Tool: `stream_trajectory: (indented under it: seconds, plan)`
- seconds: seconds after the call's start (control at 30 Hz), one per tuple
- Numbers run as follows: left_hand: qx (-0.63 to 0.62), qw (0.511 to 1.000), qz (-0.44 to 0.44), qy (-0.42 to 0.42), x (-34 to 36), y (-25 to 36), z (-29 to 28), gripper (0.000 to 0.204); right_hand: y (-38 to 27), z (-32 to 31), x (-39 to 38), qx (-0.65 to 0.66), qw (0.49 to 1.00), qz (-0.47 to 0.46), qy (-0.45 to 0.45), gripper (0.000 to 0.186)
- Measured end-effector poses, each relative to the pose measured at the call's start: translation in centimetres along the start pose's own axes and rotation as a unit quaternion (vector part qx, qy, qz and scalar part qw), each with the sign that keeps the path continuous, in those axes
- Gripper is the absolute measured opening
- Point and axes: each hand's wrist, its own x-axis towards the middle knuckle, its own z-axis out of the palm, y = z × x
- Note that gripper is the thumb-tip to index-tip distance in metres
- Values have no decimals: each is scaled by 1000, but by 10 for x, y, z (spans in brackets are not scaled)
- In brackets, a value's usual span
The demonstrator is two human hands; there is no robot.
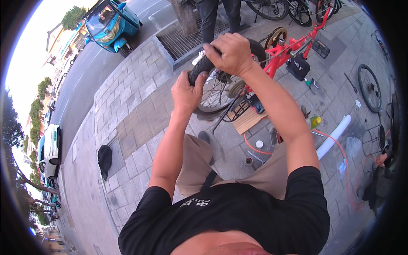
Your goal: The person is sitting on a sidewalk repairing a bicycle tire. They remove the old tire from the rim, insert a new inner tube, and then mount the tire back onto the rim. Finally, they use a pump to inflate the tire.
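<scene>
Both hands work the black tyre (199, 68) on the wheel (219, 91) of an upturned red bicycle (282, 55) on the pavement. Left hand (187, 91) clamps the tyre's near edge, thumb over the tread; right hand (229, 53) is curled tight over the top. Judging by that, seating looks partway: top section under the hands not settled, far side hidden. A loose spare wheel (369, 87) and white tube (333, 136) lie to the right.
</scene>
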Motion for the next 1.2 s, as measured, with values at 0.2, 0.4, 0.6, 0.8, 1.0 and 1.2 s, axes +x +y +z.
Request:
stream_trajectory:
  seconds: [0.2, 0.4, 0.6, 0.8, 1.0, 1.2]
  plan:
    - [38, 995, 51, -80, 17, 37, -12, 64, -1, 3, 6, 8, 1000, -16, -8, 33]
    - [2, 995, 48, -88, 28, 26, -1, 51, -3, -3, 16, -23, 988, 55, -143, 41]
    - [-58, 995, -8, -75, 22, 6, -10, 52, -21, -3, 54, 7, 930, 79, -360, 49]
    - [-22, 999, 14, -46, 9, -6, 0, 53, 9, -58, 20, 129, 953, 273, -34, 43]
    - [-3, 998, 65, 8, 0, -5, 6, 53, -42, -35, -80, 271, 846, 425, -174, 33]
    - [-21, 999, 42, 20, -4, -6, 7, 47, -36, -21, -72, 317, 790, 459, -255, 34]
